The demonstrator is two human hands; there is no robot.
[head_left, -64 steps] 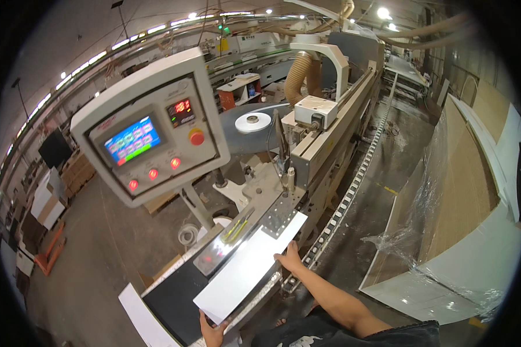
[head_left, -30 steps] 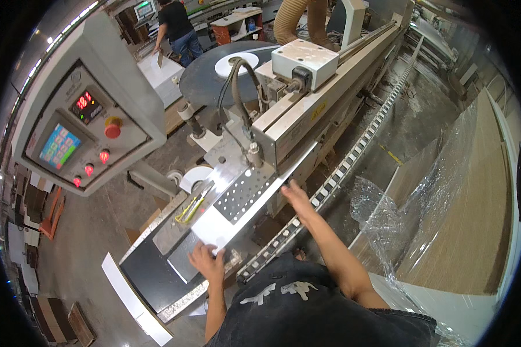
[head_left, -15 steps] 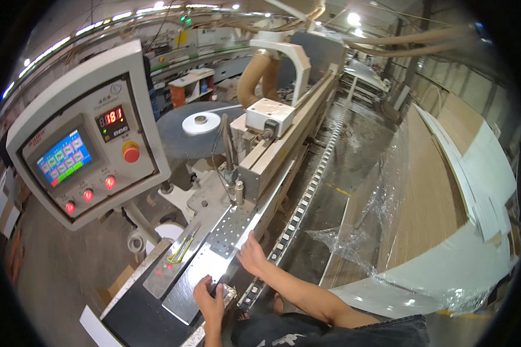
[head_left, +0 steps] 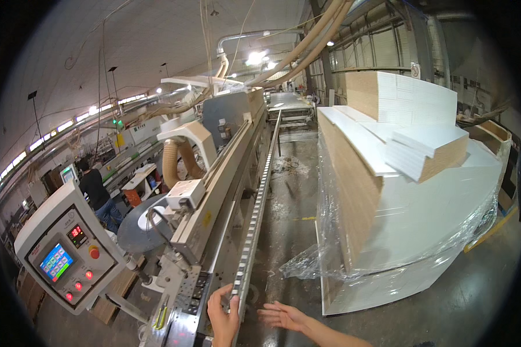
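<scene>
My left hand (head_left: 222, 317) is raised at the near end of the long machine, over its bed's edge and next to the black-and-white segmented rail (head_left: 253, 225). Its thumb stands apart from curved fingers, and nothing shows between them. To the right, above the floor between rail and panel stack, my right hand (head_left: 283, 316) reaches out with its fingers stretched and holds nothing. A perforated metal plate (head_left: 186, 298) lies left of my left hand. Beside that plate rests a small yellow-handled tool (head_left: 161, 318), perhaps snips.
A control box (head_left: 101, 246) with a lit screen and red buttons stands at left. White-faced boards (head_left: 408, 225), partly wrapped in clear film, are stacked high at right, loose pieces on top. A person (head_left: 98, 194) in dark clothes stands far left. A tan hose (head_left: 171, 159) rises from the machine.
My view has swung up and right, showing the ceiling and the whole board stack. Both hands have left the metal plate; the right is now out over the floor.
</scene>
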